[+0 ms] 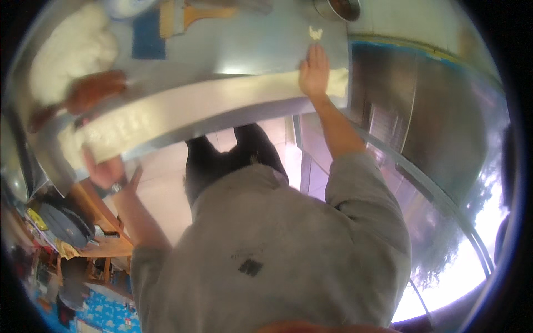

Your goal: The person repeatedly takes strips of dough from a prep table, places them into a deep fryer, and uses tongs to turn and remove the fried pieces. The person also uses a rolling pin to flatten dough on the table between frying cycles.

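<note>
A long pale strip of dough (211, 94) lies along the near edge of the metal worktop, lumpy towards its left end. My left hand (105, 171) grips that end from the near side, thumb against the dough; its other fingers are partly hidden and blurred. Across the strip's right end my right hand (315, 75) rests flat, fingers stretched out and pointing away from me. Just beyond those fingertips sits a small scrap of dough (315, 33). Behind the left end lies a brown wooden rolling pin (97, 91), beside a big white mound of dough (72, 53).
At the back of the worktop (255, 44) are a wide wooden-handled brush (191, 15), a blue flat piece (149, 39) and a metal bowl (338, 8). Wooden shelving (105, 247) stands at my lower left. A glass-and-metal partition (422, 177) is on the right.
</note>
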